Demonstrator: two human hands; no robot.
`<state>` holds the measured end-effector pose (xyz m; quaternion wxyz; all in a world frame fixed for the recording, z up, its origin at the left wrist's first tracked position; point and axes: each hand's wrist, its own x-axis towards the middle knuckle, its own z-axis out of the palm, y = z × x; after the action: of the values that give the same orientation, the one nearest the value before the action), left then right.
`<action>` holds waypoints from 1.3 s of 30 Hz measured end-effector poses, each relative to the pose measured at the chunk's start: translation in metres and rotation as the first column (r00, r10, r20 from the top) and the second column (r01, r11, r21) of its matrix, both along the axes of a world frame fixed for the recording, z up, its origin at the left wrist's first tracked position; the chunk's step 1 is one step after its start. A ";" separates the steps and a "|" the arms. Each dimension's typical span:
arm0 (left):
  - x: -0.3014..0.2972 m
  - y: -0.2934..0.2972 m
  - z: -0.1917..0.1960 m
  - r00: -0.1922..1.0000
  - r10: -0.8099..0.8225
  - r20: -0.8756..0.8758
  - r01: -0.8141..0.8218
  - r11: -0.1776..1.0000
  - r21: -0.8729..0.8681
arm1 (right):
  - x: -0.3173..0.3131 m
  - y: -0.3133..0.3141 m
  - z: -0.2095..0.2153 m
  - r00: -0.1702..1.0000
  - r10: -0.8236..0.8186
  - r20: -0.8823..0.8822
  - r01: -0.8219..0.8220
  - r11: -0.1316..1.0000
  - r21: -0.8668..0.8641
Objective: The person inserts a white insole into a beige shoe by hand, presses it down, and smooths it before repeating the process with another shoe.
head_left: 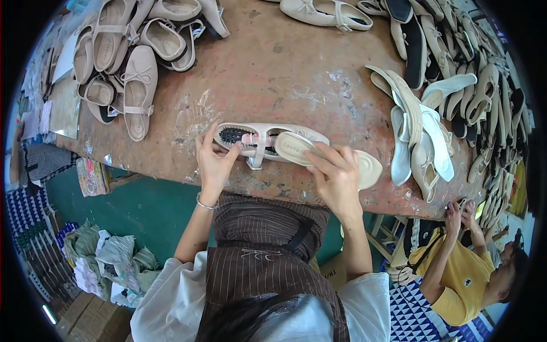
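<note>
At the near edge of a worn, paint-scuffed brown worktable point(273, 62), the left hand point(214, 162) grips the toe end of a cream strapped flat shoe point(268, 142) that lies lengthwise on the table, thumb and fingers pinched around its front, where the dark studded inner sole shows through the opening. The right hand point(337, 178) holds a beige padded insole point(327, 158), fingers spread over its top, with the insole's rounded end resting over the heel part of the shoe and its other end jutting out to the right past the hand. A thin silver bangle point(206, 204) sits on the left wrist. On the far left of the table lies a heap of beige strapped flats point(131, 57), some turned sole up, and one more cream flat point(326, 13) lies alone at the far edge. To the right, a small cluster of white and beige shoes and insoles point(419, 134) lies just beside the held insole, and beyond it a dense row of beige and black-soled shoes point(478, 85) runs along the table's right side. At the lower right, another person in a yellow shirt point(458, 279) has both hands raised to the table's corner. Folded cloth lies piled point(108, 259) on the green floor at the lower left
</note>
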<state>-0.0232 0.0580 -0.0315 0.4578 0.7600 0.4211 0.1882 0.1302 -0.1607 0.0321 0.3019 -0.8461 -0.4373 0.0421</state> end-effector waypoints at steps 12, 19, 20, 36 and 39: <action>-0.009 0.012 0.000 0.988 -0.102 0.114 0.125 0.967 -0.222 | -0.012 0.081 -0.037 0.940 0.278 -0.196 -0.263 0.960 0.100; -0.008 0.017 -0.001 0.988 -0.089 0.128 0.122 0.953 -0.277 | -0.010 0.101 -0.050 0.934 0.279 -0.225 -0.240 0.953 0.184; -0.008 0.017 -0.001 0.988 -0.085 0.126 0.117 0.952 -0.281 | -0.011 0.102 -0.050 0.925 0.282 -0.256 -0.248 0.956 0.159; 0.020 0.039 -0.024 0.993 0.017 0.118 -0.007 0.996 -0.084 | -0.025 0.109 -0.059 0.887 0.458 -0.056 -0.462 0.884 -0.079; 0.018 0.043 -0.027 0.992 0.013 0.123 0.005 0.990 -0.144 | -0.022 0.116 -0.063 0.808 0.587 -0.044 -0.589 0.804 -0.081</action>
<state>-0.0048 0.1008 -0.0583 0.5363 0.7109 0.4062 0.2050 0.1083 -0.0447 -0.0309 0.2387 -0.6815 -0.6729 0.1603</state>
